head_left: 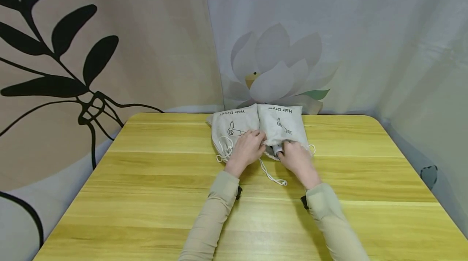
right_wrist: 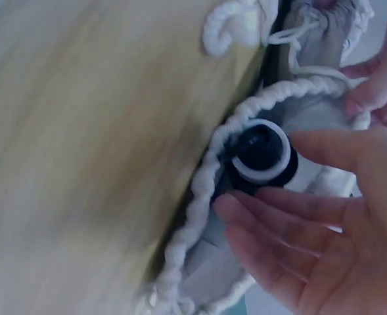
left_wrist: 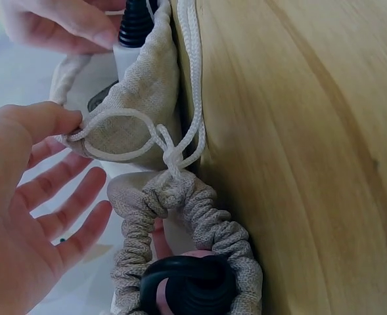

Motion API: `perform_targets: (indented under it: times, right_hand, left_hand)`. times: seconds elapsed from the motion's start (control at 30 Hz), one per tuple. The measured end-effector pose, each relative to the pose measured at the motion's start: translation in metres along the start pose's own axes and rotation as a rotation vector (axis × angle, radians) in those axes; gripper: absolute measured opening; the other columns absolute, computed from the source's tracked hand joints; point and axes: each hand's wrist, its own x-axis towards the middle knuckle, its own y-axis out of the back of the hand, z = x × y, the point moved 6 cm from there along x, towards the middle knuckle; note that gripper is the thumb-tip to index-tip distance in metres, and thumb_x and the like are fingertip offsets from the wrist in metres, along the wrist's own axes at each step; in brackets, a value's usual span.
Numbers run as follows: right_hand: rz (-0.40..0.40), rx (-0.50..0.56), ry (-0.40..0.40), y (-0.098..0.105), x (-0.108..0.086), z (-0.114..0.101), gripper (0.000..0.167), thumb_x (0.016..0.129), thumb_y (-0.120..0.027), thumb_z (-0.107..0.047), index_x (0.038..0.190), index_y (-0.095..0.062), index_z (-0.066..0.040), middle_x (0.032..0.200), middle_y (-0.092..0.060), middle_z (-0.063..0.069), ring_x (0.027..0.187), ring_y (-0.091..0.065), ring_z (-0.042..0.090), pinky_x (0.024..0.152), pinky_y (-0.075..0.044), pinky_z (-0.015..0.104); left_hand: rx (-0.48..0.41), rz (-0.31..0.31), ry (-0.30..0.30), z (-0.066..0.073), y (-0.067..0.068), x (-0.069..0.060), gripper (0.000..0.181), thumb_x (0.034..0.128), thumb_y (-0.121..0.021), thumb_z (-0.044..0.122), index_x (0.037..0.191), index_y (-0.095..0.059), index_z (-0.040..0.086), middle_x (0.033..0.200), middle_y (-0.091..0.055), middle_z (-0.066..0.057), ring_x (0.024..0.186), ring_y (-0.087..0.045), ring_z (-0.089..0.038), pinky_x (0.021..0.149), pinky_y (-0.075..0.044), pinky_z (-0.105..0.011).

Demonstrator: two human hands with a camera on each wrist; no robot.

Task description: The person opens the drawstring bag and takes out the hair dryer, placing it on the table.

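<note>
Two pale cloth drawstring bags printed "Hair Dryer" lie side by side, the left bag (head_left: 220, 125) and the right bag (head_left: 289, 121). My left hand (head_left: 249, 147) pinches the rim of the right bag's mouth between thumb and index finger; its other fingers are spread loosely. A white hair dryer handle (left_wrist: 125, 60) with a black cord sleeve (left_wrist: 134, 23) shows in that mouth. My right hand (head_left: 297, 159) holds this handle end, thumb on one side and fingers on the other. The rest of the dryer is hidden inside the cloth.
Inside the left bag's gathered mouth sit a black coiled cord (left_wrist: 200, 289) and something pink. White drawstrings (head_left: 268, 173) trail onto the wooden table (head_left: 146, 212). Patterned curtains (head_left: 164, 42) hang right behind the table's far edge.
</note>
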Motion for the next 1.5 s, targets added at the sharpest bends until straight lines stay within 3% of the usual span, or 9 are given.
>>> perform_targets:
  times: [0.17,0.33,0.53,0.73,0.97,1.23,1.5]
  right_hand:
    - [-0.044,0.034,-0.060,-0.010,0.006,0.000,0.043,0.086,-0.067,-0.031,0.103,-0.060,0.009,0.095,-0.063,0.026,0.076,-0.064,0.040,0.061,-0.053,0.049]
    - [-0.062,0.025,-0.090,-0.018,0.011,-0.001,0.056,0.085,-0.069,-0.034,0.110,-0.053,0.014,0.100,-0.061,0.030,0.080,-0.064,0.042,0.065,-0.054,0.049]
    - [-0.041,0.030,-0.089,-0.019,0.014,0.000,0.049,0.084,-0.070,-0.026,0.107,-0.053,0.014,0.097,-0.061,0.030,0.079,-0.063,0.043,0.066,-0.053,0.049]
    - [-0.071,0.045,-0.092,-0.017,0.015,0.002,0.047,0.083,-0.069,-0.023,0.107,-0.053,0.014,0.101,-0.060,0.031,0.082,-0.063,0.043,0.070,-0.053,0.050]
    - [-0.128,0.070,-0.106,-0.012,0.014,0.007,0.045,0.084,-0.067,-0.022,0.108,-0.052,0.013,0.097,-0.060,0.030,0.075,-0.063,0.037,0.061,-0.052,0.044]
    - [-0.158,0.085,-0.085,-0.004,0.009,0.010,0.052,0.084,-0.069,-0.022,0.116,-0.051,0.014,0.105,-0.061,0.031,0.086,-0.063,0.042,0.071,-0.052,0.048]
    - [-0.168,0.073,-0.026,0.000,0.003,0.013,0.047,0.082,-0.070,-0.020,0.113,-0.052,0.011,0.095,-0.062,0.027,0.075,-0.061,0.032,0.064,-0.051,0.043]
  left_hand:
    - [0.007,-0.006,-0.007,0.001,-0.001,-0.001,0.013,0.0844,-0.065,0.020,0.097,-0.065,0.015,0.093,-0.067,0.001,0.083,-0.062,-0.018,0.073,-0.052,-0.029]
    - [0.016,-0.027,-0.011,0.001,-0.002,-0.002,0.015,0.0837,-0.067,0.019,0.098,-0.066,0.016,0.092,-0.067,0.002,0.082,-0.062,-0.018,0.072,-0.052,-0.028]
    - [0.010,-0.061,-0.020,0.001,-0.003,-0.002,0.018,0.0845,-0.069,0.020,0.101,-0.066,0.015,0.096,-0.068,0.001,0.083,-0.063,-0.018,0.074,-0.052,-0.029]
    - [0.007,-0.069,-0.027,0.002,-0.003,0.000,0.018,0.0836,-0.070,0.021,0.101,-0.066,0.016,0.098,-0.069,0.002,0.085,-0.064,-0.017,0.074,-0.053,-0.028]
    - [0.006,-0.051,-0.044,0.003,-0.004,0.001,0.017,0.0835,-0.070,0.020,0.100,-0.066,0.016,0.097,-0.069,0.002,0.083,-0.065,-0.019,0.070,-0.052,-0.029]
    - [-0.005,-0.070,-0.024,0.002,-0.006,0.001,0.017,0.0843,-0.069,0.020,0.101,-0.066,0.016,0.098,-0.068,0.002,0.085,-0.064,-0.018,0.072,-0.051,-0.031]
    - [0.002,-0.058,-0.032,0.002,-0.008,0.000,0.016,0.0838,-0.070,0.021,0.099,-0.066,0.017,0.095,-0.068,0.002,0.081,-0.065,-0.018,0.067,-0.050,-0.030]
